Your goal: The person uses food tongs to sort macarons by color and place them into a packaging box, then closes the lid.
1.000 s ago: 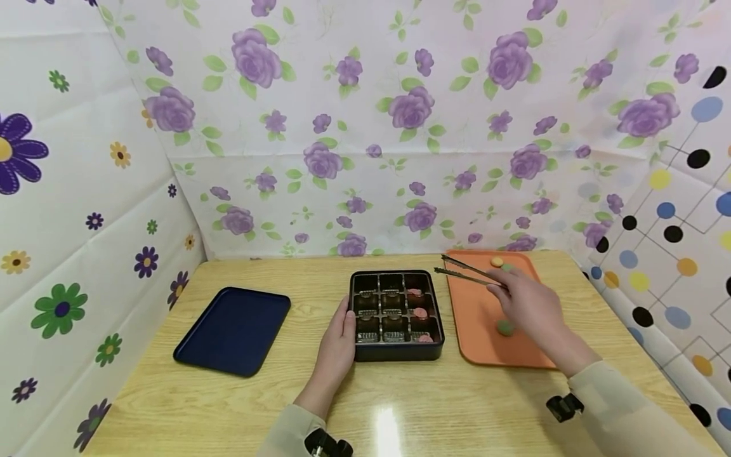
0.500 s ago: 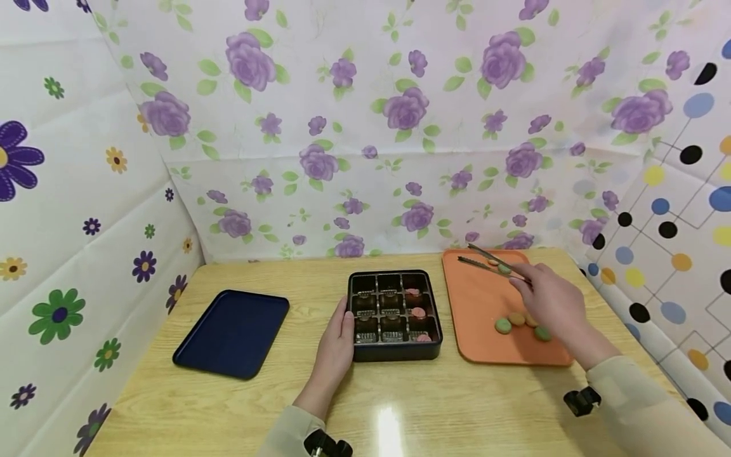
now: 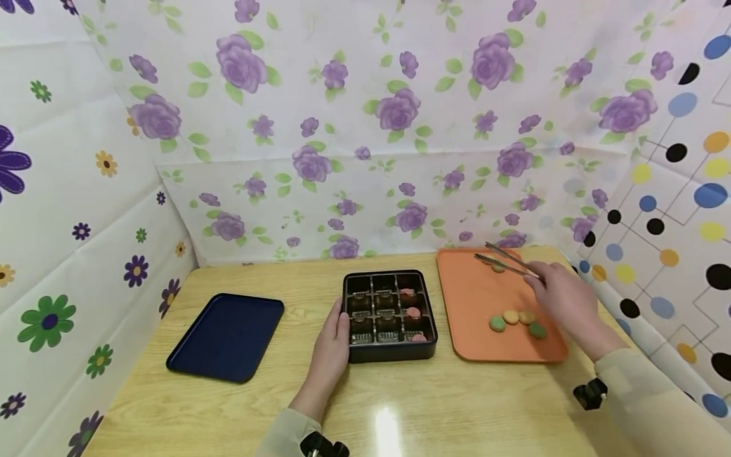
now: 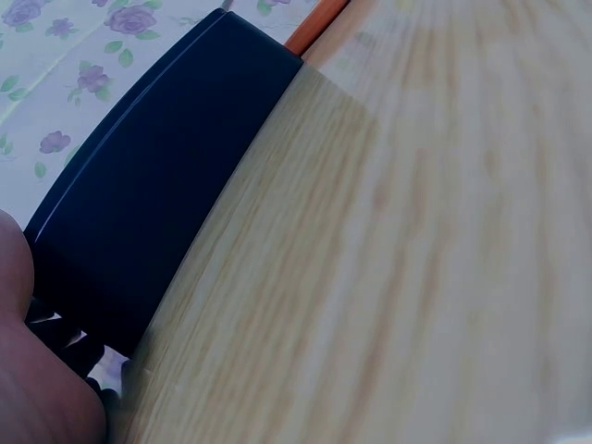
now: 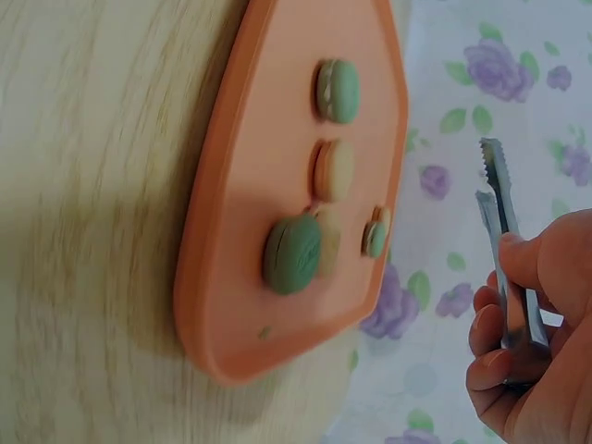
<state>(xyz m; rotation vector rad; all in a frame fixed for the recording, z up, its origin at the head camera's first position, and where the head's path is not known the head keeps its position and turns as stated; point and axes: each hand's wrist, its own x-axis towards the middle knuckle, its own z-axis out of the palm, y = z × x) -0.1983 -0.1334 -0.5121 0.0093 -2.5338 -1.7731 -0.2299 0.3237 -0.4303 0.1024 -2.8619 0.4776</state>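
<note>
My left hand [image 3: 332,339] rests against the left wall of a black box [image 3: 391,353] with a grid of compartments, fingers straight along the side and thumb at the rim. The box's right column holds pink macarons [image 3: 414,312], one per compartment. My right hand [image 3: 565,298] grips metal tongs [image 3: 511,263] above an orange tray [image 3: 468,317]. The tong tips are apart with nothing between them, above the tray's far part. On that tray lie green macarons [image 5: 293,254] and yellow-orange macarons [image 5: 334,171]; a green and an orange one sit near the far edge, partly behind the tongs.
A dark blue lid or shallow tray [image 3: 228,336] lies on the wooden table [image 3: 320,273] to the left of the box. Flower-patterned cloth [image 3: 365,190] stands behind the table, with more patterned cloth at both sides.
My right hand has moved right with the tongs, uncovering several macarons near the tray's front. The head view has shifted slightly right. The left hand still rests at the box.
</note>
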